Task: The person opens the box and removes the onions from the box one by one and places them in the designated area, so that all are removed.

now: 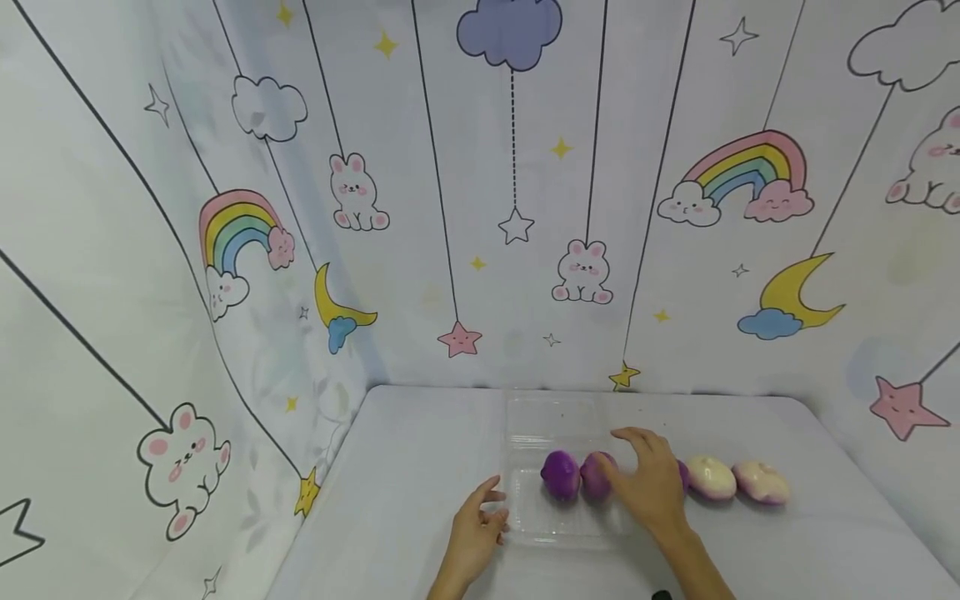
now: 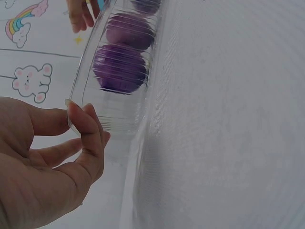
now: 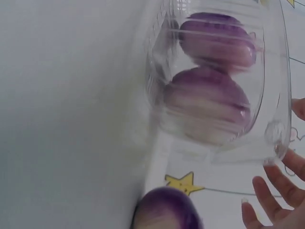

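Observation:
A clear plastic box (image 1: pixel 570 533) with a hinged lid (image 1: pixel 551 417) folded back lies on the table. Inside sit two round, turnip-like purple vegetables, a deep purple one (image 1: pixel 561 475) and a paler one (image 1: pixel 597 477) beside it. My left hand (image 2: pixel 71 157) pinches the box's rim at its left end, fingertips over the edge. At the other end, my right hand (image 1: pixel 648 487) has its fingers spread, with fingertips (image 3: pixel 272 169) right at the box's corner. Nothing shows in its grasp.
Right of the box, a purple vegetable (image 3: pixel 167 210) is partly covered by my right hand in the head view. Two cream ones, a nearer one (image 1: pixel 711 478) and a farther one (image 1: pixel 761 483), continue the row. Patterned white curtains (image 1: pixel 517 292) stand behind the table (image 1: pixel 405 467).

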The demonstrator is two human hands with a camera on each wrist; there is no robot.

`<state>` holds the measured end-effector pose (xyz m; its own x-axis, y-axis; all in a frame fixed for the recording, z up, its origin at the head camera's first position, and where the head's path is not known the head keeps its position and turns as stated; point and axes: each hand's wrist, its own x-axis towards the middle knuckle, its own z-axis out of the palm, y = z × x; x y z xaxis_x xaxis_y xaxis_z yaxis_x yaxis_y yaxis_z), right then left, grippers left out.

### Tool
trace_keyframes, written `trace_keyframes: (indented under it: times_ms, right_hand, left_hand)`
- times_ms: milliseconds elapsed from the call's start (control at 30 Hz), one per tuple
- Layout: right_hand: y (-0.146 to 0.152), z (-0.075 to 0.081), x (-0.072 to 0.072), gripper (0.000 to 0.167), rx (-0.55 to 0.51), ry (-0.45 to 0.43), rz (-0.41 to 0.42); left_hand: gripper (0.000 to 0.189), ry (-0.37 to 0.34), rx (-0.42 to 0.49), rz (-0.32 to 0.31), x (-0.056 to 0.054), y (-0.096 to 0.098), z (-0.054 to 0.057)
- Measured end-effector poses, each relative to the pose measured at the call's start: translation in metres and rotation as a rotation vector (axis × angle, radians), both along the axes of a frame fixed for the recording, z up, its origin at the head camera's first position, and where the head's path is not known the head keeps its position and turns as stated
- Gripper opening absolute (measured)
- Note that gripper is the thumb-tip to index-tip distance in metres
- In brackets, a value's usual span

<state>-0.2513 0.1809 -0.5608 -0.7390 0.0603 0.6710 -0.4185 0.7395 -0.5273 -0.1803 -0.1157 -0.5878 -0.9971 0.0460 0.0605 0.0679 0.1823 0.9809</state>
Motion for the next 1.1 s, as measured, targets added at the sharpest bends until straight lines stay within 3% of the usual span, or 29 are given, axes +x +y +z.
trace_keyframes:
  times_ms: [267,567,1100]
  right_hand:
    - [0.014,-0.001,0.007,0.042,-0.024,0.003,-0.079]
    - [0.025,-0.004,0.012,0.039,-0.068,-0.072,-0.162]
    - [0.044,-0.01,0.021,0.071,0.073,-0.225,-0.219]
  left_hand:
    - [0.059,0.001,0.017,0.001,0.0,0.0,0.0]
    - [0.058,0.007,0.007,-0.005,-0.001,0.0,-0.001]
    - [0.059,0.004,0.008,-0.002,-0.001,0.0,-0.002]
